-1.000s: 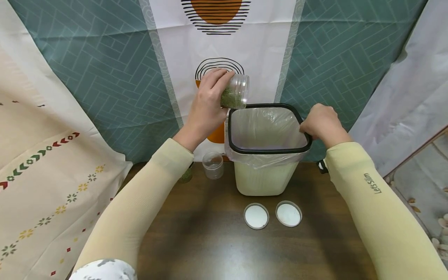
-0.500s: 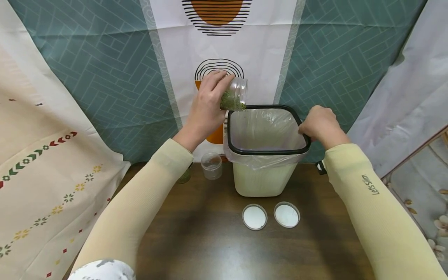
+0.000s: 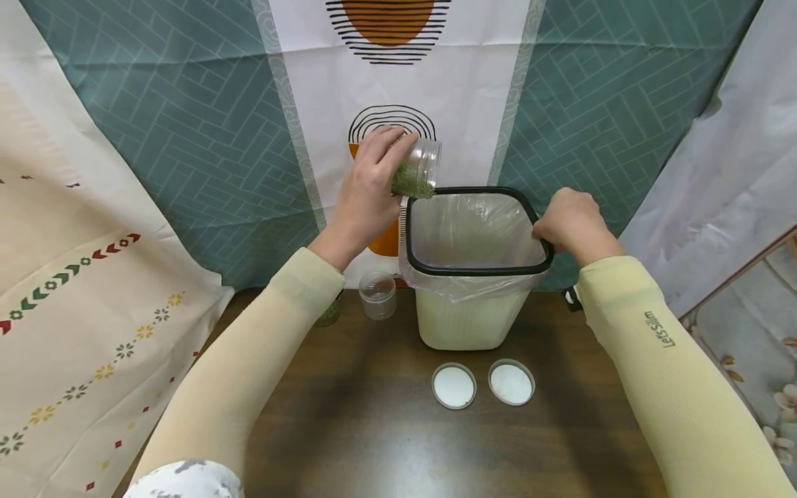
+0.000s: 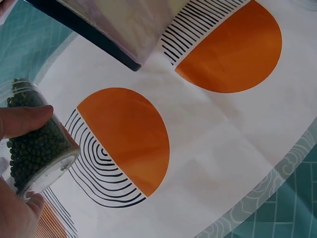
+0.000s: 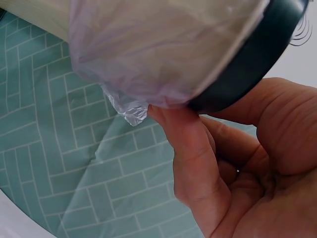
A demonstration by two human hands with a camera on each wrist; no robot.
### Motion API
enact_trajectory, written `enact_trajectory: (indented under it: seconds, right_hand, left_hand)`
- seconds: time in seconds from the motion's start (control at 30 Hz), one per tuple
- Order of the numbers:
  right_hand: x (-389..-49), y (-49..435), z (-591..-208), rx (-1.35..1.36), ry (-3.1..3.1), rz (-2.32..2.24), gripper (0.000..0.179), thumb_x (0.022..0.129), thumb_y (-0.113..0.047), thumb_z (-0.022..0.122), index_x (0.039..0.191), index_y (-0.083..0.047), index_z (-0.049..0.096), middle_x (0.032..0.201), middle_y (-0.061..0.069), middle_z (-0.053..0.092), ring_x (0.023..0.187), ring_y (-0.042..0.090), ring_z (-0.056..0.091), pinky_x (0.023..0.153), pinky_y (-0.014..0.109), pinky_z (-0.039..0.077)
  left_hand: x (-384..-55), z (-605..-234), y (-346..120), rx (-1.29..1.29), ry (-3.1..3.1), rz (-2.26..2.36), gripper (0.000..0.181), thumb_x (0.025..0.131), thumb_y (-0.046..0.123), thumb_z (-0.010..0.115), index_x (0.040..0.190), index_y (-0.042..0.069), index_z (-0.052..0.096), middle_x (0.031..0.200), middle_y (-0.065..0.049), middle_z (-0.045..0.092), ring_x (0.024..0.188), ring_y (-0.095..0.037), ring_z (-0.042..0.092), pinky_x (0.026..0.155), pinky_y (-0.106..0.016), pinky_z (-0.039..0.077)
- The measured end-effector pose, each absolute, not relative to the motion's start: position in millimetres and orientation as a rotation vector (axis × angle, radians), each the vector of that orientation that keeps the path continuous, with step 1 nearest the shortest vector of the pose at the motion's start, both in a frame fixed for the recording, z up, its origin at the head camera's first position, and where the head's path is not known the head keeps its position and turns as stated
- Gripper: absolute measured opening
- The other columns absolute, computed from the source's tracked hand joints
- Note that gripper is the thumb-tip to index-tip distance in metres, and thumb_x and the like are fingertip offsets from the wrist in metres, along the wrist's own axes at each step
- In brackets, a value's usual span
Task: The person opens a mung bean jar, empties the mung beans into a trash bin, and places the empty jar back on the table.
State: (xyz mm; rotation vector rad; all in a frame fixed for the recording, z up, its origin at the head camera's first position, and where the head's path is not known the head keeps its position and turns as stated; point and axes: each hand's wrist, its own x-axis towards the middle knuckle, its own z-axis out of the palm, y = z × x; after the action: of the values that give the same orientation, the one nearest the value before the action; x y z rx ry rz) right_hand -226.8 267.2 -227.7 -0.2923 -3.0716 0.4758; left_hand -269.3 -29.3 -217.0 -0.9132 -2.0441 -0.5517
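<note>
In the head view my left hand grips a clear jar lying nearly on its side, its open mouth facing right. Small green beans fill its lower side, with fingers and thumb wrapped round the wall in the left wrist view. The jar's lip is right by the left back corner of a pale trash bin with a black rim. A clear plastic liner folds over that rim. My right hand pinches the rim at the bin's right side, thumb and fingers on either side of it.
Left of the bin stands a clear empty jar. Beyond it, a jar with green contents is partly hidden by the left sleeve. Two round lids with white insides lie before the bin on the dark wooden table. A patterned cloth hangs behind.
The jar has dropped slightly, and the beans have slid up to its lip. My right hand keeps its hold on the bin rim.
</note>
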Motion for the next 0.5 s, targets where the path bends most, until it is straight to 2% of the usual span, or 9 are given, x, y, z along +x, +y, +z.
enact_trajectory:
  seconds: [0.17, 0.5]
  right_hand:
    - [-226.4, 265.3, -227.3, -0.287, -3.077, 0.436, 0.024, 0.075, -0.021, 0.061, 0.071, 0.003, 0.063, 0.057, 0.011, 0.060, 0.059, 0.029, 0.056, 0.045, 0.031, 0.045]
    - [-223.9, 262.9, -226.0, -0.287, -3.055, 0.422, 0.021, 0.074, -0.018, 0.060, 0.069, 0.002, 0.062, 0.054, 0.011, 0.059, 0.057, 0.029, 0.056, 0.044, 0.031, 0.044]
  left_hand:
    - [-269.1, -217.2, -29.8, -0.908, -2.052, -0.538, 0.070, 0.071, -0.012, 0.065, 0.134, 0.012, 0.050, 0.138, -0.009, 0.047, 0.135, -0.022, 0.033, 0.111, -0.029, 0.034]
    - [-270.9, -217.2, -30.8, -0.930, -2.049, -0.526, 0.069, 0.073, -0.013, 0.063, 0.135, 0.012, 0.049, 0.139, -0.009, 0.045, 0.136, -0.024, 0.032, 0.113, -0.029, 0.030]
